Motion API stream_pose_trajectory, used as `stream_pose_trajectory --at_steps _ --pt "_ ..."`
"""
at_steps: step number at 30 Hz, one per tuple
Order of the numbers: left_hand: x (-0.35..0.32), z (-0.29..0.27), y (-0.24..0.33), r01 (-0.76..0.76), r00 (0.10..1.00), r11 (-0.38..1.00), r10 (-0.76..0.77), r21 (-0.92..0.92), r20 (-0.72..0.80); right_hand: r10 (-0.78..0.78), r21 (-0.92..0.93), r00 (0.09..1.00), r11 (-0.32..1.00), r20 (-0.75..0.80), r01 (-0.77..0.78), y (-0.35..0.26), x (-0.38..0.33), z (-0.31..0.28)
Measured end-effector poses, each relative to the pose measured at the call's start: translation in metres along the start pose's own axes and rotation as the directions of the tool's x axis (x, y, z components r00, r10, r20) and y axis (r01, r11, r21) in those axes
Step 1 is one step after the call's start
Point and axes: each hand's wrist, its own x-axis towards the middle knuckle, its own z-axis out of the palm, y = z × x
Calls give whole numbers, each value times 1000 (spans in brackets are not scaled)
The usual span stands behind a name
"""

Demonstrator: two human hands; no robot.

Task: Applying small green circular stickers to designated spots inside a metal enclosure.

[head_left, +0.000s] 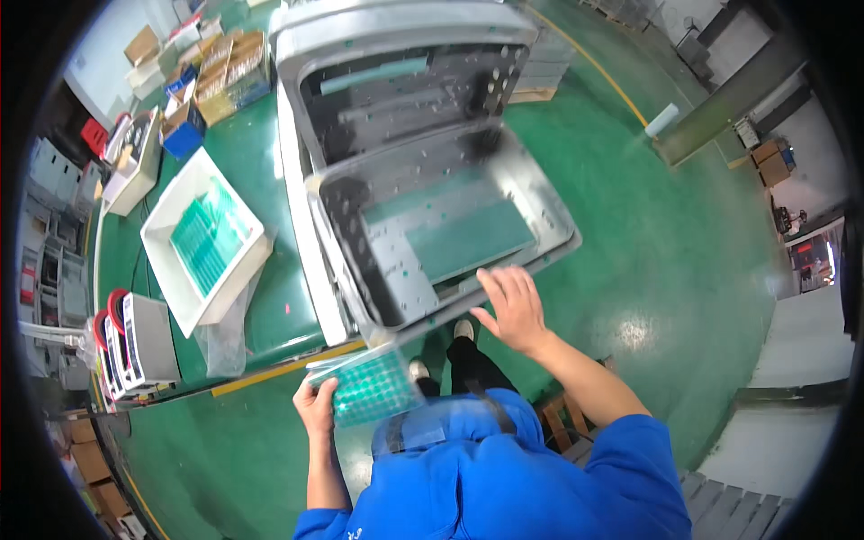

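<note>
My left hand [317, 407] pinches the left edge of a clear plastic sheet with a pattern of green dots [373, 387], held just off the table's near corner. In front of me stands a grey box-like machine with its lid raised [405, 90]. Its lower tub [562, 241] has dark, speckled inner walls, and a flat green panel [472, 238] shows in its bottom. At the tub's near right rim is my right hand [515, 310], fingers stretched out and thumb apart, with nothing seen in it. Whether its fingertips touch the rim I cannot tell.
On the green-topped table [283, 306] to the left stands a white bin [160, 261] of green sheets, with a clear bag [225, 346] beside it. White devices with red rings [148, 337] are near the front edge. Cartons [236, 90] and a blue box [183, 129] lie farther back.
</note>
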Motion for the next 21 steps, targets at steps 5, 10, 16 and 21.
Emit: stream_pose_trajectory --at_steps 5,10,16,21 --pt "35 -5 -20 -121 985 968 90 -220 -144 -20 115 830 992 557 -53 60 0 15" --pt "48 7 43 -294 943 826 168 -480 -289 -152 365 854 930 498 -48 60 100 -77" --pt "159 74 39 -69 990 813 -15 -579 -139 -349 692 736 687 580 -220 179 248 -120" --pt "212 81 47 33 945 775 -230 -631 -233 232 815 801 54 552 -577 307 176 -69"
